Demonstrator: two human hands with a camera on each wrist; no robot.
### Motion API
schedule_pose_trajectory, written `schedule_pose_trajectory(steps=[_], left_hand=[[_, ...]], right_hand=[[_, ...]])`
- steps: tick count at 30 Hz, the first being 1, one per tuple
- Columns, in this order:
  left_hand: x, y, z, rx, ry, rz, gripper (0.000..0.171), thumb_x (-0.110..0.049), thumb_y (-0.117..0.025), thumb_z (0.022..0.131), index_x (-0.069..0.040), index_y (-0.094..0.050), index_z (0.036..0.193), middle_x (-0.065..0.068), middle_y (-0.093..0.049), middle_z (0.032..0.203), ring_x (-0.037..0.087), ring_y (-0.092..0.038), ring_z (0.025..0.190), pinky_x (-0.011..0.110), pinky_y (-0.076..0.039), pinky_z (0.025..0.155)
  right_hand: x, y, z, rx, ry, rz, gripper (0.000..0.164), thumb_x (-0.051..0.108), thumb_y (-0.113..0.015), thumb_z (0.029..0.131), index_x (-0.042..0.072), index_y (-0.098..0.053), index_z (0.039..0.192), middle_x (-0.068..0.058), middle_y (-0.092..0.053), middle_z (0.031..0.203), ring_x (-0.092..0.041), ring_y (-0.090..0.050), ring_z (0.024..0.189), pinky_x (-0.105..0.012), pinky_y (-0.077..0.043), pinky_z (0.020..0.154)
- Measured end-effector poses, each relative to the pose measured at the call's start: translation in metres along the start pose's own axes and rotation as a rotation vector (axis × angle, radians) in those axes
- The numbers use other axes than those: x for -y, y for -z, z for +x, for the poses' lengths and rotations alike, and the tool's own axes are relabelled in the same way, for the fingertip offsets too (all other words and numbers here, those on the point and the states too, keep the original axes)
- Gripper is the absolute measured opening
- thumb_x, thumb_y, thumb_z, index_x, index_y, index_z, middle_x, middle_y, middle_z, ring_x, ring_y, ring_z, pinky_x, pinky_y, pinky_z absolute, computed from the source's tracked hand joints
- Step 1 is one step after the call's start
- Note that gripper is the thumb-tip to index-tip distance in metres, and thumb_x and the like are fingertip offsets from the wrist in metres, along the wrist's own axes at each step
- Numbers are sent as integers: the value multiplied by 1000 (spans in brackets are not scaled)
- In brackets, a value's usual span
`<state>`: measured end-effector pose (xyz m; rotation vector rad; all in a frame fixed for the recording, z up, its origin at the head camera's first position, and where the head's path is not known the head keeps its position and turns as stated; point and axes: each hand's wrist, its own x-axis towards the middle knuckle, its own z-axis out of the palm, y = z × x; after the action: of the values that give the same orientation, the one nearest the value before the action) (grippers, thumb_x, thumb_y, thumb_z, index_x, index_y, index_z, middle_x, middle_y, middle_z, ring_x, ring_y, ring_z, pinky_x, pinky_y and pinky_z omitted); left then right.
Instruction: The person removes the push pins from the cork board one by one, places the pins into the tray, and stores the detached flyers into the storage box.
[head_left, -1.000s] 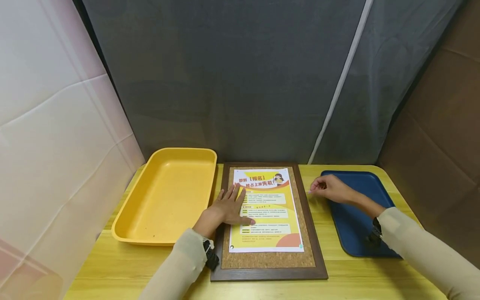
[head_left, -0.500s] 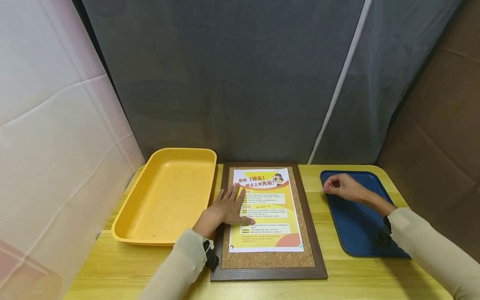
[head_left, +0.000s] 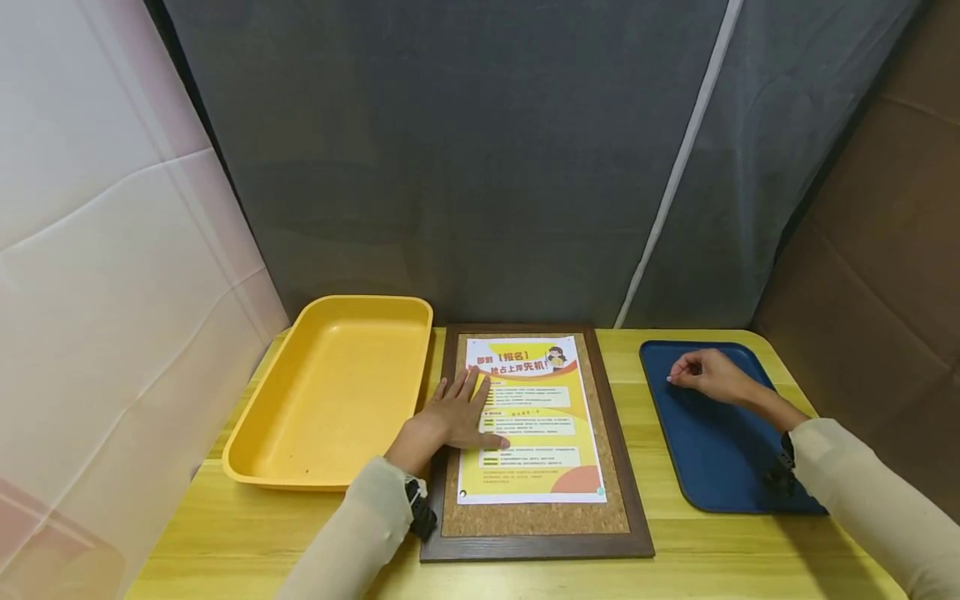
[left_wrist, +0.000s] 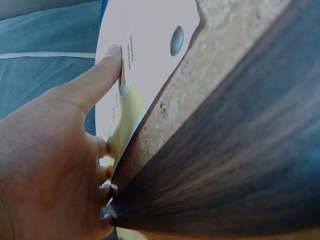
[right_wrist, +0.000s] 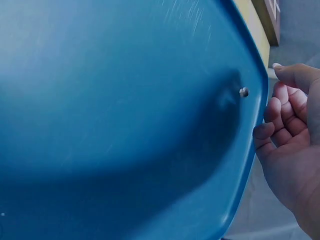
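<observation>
My left hand presses flat, fingers spread, on a yellow and white printed poster lying on a framed corkboard. In the left wrist view, a round silver thumbtack sits in the poster's corner. My right hand hovers over the upper left of a blue tray, fingers curled, thumb and index finger close together. A pale speck shows at its fingertips; I cannot tell whether it is held or a fingernail. A small silver tack lies on the tray in the right wrist view, beside the hand's shadow.
A deep yellow tray stands left of the corkboard on the wood-grain table. A dark grey fabric wall rises behind the table, with a pale panel at left and a brown one at right.
My right hand has moved right, from the gap beside the corkboard to over the blue tray. My left hand and the poster have stayed put.
</observation>
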<state>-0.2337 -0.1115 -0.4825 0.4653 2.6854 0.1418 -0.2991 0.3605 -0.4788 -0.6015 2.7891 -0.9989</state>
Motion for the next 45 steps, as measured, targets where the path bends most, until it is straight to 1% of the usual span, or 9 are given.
schedule_pose_trajectory(steps=[3,6,15,18,24,27,34,37,45], left_hand=[[-4,6,-8,-5,-3,4,118,-78,-61,91,-11,-8,172,15,4,178,33,5,165,56,-1,131],[-3,6,-8,-14,-13,-3,120,-80,-62,90,-10,-10,172,16,3,178,35,4,165,58,0,131],[5,-5,4,-29,-34,-19,124,-86,-58,87,-10,-7,172,17,7,178,36,7,164,60,2,130],[1,0,-1,-24,-24,-9,121,-82,-61,89,-10,-10,172,17,3,178,35,4,165,60,0,130],[-6,9,-11,-7,-10,11,114,-77,-59,94,-9,-9,172,16,3,178,34,3,165,56,-3,131],[-7,9,-11,-5,-8,10,115,-77,-60,93,-9,-9,172,16,3,178,34,3,165,57,-3,131],[-1,3,-2,-10,-13,9,121,-81,-63,88,-11,-10,172,15,4,178,35,4,165,59,0,130],[-4,7,-6,-4,-9,3,121,-80,-63,89,-10,-9,172,15,4,178,34,5,165,58,0,130],[-1,3,-4,-12,-11,-7,121,-82,-60,90,-10,-7,172,16,6,178,34,6,165,58,0,130]], right_hand=[[-6,2,-2,-14,-9,-3,10,10,-73,100,3,-75,94,-9,-72,89,-12,-58,74,-25,-48,67],[-11,5,-6,-26,-28,-16,9,11,-73,100,3,-75,95,-7,-71,88,-11,-57,73,-25,-48,67],[-22,8,-16,-42,-66,-19,9,8,-73,100,0,-75,95,-5,-70,88,-11,-57,76,-24,-48,68],[-25,9,-17,-45,-74,-11,9,6,-72,100,0,-75,95,-6,-70,88,-11,-57,76,-23,-48,67],[-31,8,-18,-39,-91,-20,9,6,-71,100,0,-75,95,-5,-70,88,-11,-57,76,-24,-49,67],[-33,7,-19,-38,-95,-24,9,7,-71,100,0,-75,95,-5,-70,89,-11,-57,77,-24,-48,67],[-36,5,-19,-45,-108,-32,10,6,-69,101,1,-75,95,-6,-70,88,-13,-58,77,-24,-49,68],[-36,4,-20,-40,-121,-40,10,6,-69,101,2,-75,94,-5,-70,88,-14,-58,78,-23,-49,69],[-32,5,-20,-56,-120,-42,9,7,-70,101,2,-75,96,-7,-73,91,-10,-59,79,-22,-50,69]])
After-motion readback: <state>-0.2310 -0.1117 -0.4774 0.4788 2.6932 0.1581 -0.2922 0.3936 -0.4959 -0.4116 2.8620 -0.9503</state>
